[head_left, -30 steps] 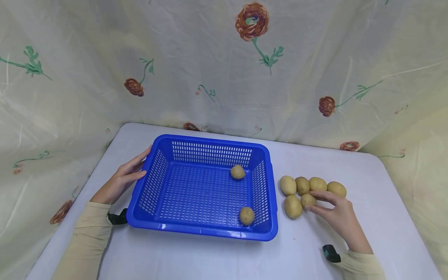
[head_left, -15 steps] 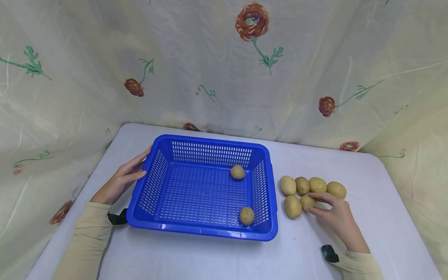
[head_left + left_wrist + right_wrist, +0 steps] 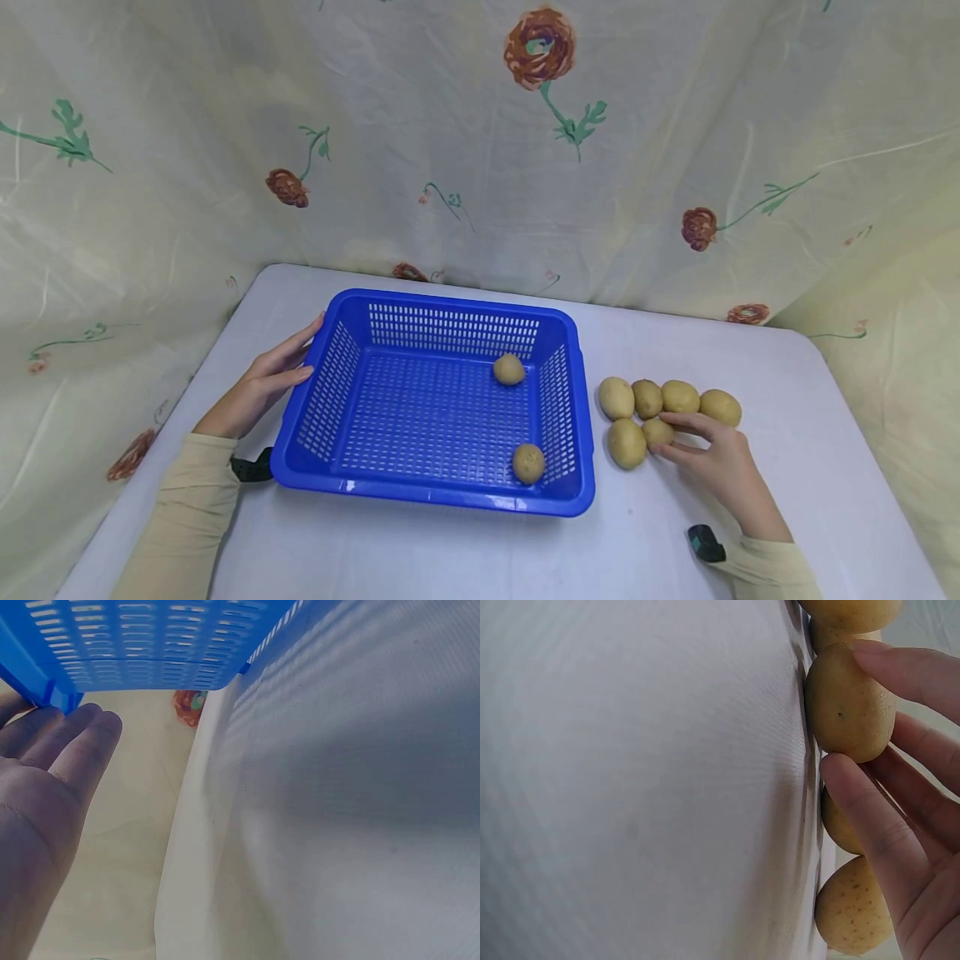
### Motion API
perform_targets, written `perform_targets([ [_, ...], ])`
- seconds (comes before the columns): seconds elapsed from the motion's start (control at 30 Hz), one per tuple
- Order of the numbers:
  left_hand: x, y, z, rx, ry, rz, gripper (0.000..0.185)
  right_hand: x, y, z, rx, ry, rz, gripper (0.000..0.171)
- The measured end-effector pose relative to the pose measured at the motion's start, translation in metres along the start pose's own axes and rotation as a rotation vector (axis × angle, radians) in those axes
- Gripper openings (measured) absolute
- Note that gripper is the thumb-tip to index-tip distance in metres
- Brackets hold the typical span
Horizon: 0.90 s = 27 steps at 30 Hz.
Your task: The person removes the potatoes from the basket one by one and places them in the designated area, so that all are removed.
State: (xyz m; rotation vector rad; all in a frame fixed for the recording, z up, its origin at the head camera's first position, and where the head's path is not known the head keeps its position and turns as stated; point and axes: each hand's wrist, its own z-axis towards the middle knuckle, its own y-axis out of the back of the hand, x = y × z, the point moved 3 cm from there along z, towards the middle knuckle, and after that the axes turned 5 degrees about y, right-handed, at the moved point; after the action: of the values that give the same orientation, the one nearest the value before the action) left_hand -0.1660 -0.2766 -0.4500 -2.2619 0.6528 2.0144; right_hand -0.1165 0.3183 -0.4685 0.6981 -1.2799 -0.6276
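My right hand (image 3: 716,462) pinches a small round potato (image 3: 658,433) between thumb and fingertips. In the right wrist view that potato (image 3: 844,709) stays down at the white cloth. A larger potato (image 3: 627,443) lies close to its left, and several more potatoes (image 3: 679,397) form a row just behind. On the other side, my left hand (image 3: 266,379) rests against the left rim of a blue plastic basket (image 3: 431,503). Its fingers are extended, and in the left wrist view their fingertips (image 3: 109,724) reach the basket's edge from below. Two potatoes (image 3: 509,369) lie inside the basket, towards its right side.
The white cloth-covered table (image 3: 420,554) carries the basket and the loose potatoes. A flower-patterned curtain (image 3: 450,150) hangs behind it and along both sides. Dark straps (image 3: 707,543) sit at both wrists.
My right hand has shifted slightly left, and the small potato has slid a little left towards its neighbour. The left hand and the basket have stayed in place.
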Motion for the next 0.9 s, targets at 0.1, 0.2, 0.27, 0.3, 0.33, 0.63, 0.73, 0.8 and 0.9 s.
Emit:
perform_targets([
  [0.1, 0.000, 0.000, 0.000, 0.002, 0.000, -0.003, 0.069, -0.001, 0.000, 0.000, 0.023, -0.009, 0.040, 0.046],
  [0.2, -0.001, 0.000, 0.000, 0.005, -0.004, -0.007, 0.068, -0.003, 0.000, -0.001, 0.040, -0.017, 0.070, 0.049],
  [0.27, 0.000, 0.000, 0.000, 0.005, -0.001, -0.009, 0.068, -0.004, 0.000, -0.002, 0.042, -0.012, 0.084, 0.050],
  [0.3, 0.000, 0.000, 0.000, 0.005, 0.001, -0.009, 0.068, -0.004, 0.001, -0.002, 0.036, -0.010, 0.087, 0.050],
  [0.33, 0.000, 0.000, 0.000, 0.004, 0.005, -0.008, 0.068, -0.004, 0.002, -0.002, 0.030, -0.001, 0.088, 0.050],
  [0.63, 0.000, 0.001, 0.001, -0.005, 0.020, -0.005, 0.069, 0.003, 0.014, -0.002, -0.036, 0.068, 0.104, 0.046],
  [0.73, 0.000, 0.000, 0.001, -0.007, 0.015, -0.006, 0.069, 0.007, 0.018, -0.002, -0.061, 0.076, 0.076, 0.046],
  [0.8, 0.000, 0.000, 0.001, -0.007, 0.013, -0.006, 0.070, 0.012, 0.021, -0.002, -0.079, 0.087, 0.059, 0.045],
  [0.9, 0.001, 0.001, 0.001, -0.007, 0.011, -0.009, 0.070, 0.021, 0.025, 0.000, -0.100, 0.110, 0.051, 0.045],
])
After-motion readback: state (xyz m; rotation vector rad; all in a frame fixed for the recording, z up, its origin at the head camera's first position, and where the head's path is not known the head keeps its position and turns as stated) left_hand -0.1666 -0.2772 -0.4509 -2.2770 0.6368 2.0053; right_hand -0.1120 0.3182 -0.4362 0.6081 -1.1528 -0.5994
